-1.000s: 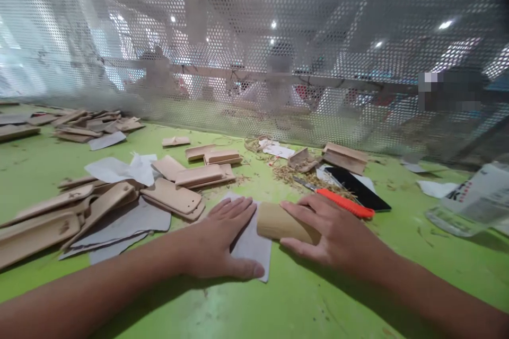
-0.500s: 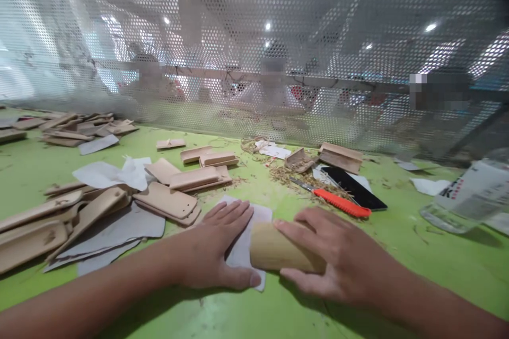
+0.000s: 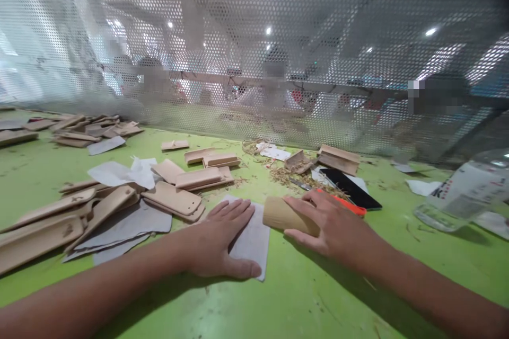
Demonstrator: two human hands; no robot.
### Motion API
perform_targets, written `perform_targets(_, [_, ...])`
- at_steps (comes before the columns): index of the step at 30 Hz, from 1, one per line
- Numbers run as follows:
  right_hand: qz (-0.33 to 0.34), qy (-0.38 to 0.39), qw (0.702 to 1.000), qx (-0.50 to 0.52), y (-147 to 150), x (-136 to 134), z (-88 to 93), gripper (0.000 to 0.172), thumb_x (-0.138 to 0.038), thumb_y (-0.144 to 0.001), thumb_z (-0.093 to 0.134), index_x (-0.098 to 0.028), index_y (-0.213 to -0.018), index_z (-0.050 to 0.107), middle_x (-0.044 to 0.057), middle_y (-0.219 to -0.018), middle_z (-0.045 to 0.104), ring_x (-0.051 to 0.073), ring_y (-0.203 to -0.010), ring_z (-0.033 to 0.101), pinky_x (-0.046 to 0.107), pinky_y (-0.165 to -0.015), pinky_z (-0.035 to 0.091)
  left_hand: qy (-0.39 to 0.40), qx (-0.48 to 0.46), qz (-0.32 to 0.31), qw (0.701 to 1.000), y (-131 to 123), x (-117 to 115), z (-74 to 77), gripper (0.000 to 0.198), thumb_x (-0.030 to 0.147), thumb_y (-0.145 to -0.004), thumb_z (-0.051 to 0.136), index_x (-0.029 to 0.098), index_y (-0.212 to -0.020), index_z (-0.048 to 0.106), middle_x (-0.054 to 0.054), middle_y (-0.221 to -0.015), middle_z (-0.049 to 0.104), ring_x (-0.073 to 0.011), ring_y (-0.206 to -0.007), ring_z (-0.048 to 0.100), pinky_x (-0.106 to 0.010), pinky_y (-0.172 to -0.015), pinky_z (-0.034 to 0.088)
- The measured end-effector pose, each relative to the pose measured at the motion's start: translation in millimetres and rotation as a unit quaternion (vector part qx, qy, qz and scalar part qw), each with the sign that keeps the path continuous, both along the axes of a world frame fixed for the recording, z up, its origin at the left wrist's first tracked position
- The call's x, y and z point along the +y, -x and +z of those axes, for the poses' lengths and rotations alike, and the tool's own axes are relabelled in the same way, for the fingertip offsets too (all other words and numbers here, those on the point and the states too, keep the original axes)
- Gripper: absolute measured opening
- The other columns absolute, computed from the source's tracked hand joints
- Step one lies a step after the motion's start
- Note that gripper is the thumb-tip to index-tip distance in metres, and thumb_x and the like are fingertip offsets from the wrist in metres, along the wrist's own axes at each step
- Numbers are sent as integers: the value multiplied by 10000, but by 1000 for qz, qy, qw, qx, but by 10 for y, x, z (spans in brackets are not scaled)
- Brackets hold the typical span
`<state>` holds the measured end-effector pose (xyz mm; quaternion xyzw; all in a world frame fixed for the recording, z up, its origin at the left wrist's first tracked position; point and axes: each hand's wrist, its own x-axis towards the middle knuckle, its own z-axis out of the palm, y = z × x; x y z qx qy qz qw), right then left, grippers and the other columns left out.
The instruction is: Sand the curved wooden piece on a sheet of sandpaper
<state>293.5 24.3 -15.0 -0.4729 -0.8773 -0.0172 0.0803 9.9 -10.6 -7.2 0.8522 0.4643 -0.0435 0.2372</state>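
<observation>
My left hand [image 3: 222, 238] lies flat with its fingers stretched out, pressing on a pale grey sheet of paper [image 3: 254, 243] on the green table. My right hand [image 3: 326, 222] is closed over a curved bamboo piece [image 3: 284, 215], its rounded side up. The left end of the bamboo sits at the sheet's right edge; what is under it is hidden. Behind my right hand, partly covered by it, lies an orange utility knife [image 3: 352, 205]. A dark phone-like slab [image 3: 352, 188] rests just beyond the knife.
Several cut bamboo pieces [image 3: 170, 197] and grey sheets [image 3: 123, 228] are heaped on the left. Shavings [image 3: 294, 176] lie beyond my hands. A clear plastic bottle [image 3: 461, 196] stands at the right. A perforated metal screen [image 3: 222, 63] closes off the back, with people behind it.
My right hand has slid the bamboo piece away from me and slightly right, uncovering more of the sheet. My left hand stays flat on the sheet. The view has tilted up a little.
</observation>
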Motion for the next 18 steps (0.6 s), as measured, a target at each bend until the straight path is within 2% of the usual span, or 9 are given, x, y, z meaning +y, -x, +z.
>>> perform_targets(5, [1,15,999,-45,-19,-35,4,650,-578,-983,561,-293,-1564,496,188,-1247,615,337,-977,686,460,-754,586,-6,4,6,1000,7,-8,-13,1179,812,-882,585,101,-1680,88,-143,-1719,2,-357,-1589,-5,-520,-1284,86])
perform_targets(9, [36,-22,997,-61,-13,-78,27,645,-533,-1004,538,-273,-1587,450,160,-1124,609,304,-893,661,448,-740,566,-13,-14,0,1000,12,-16,-8,1148,788,-888,596,106,-1680,120,-165,-1712,33,-371,-1586,29,-545,-1278,97])
perform_targets(14, [67,-60,991,-102,23,-137,104,686,-440,-971,576,-273,-1611,396,159,-1089,605,292,-820,659,411,-685,535,-14,-29,3,999,12,-22,7,1141,787,-886,603,104,-1678,145,-177,-1706,57,-382,-1583,52,-558,-1274,112])
perform_targets(18, [64,-21,989,-135,37,-96,158,775,-469,-969,541,-299,-1667,252,170,-1099,644,285,-725,678,374,-609,487,-9,-23,6,1000,14,-21,10,1151,797,-884,600,117,-1682,125,-150,-1712,41,-369,-1585,38,-546,-1279,110])
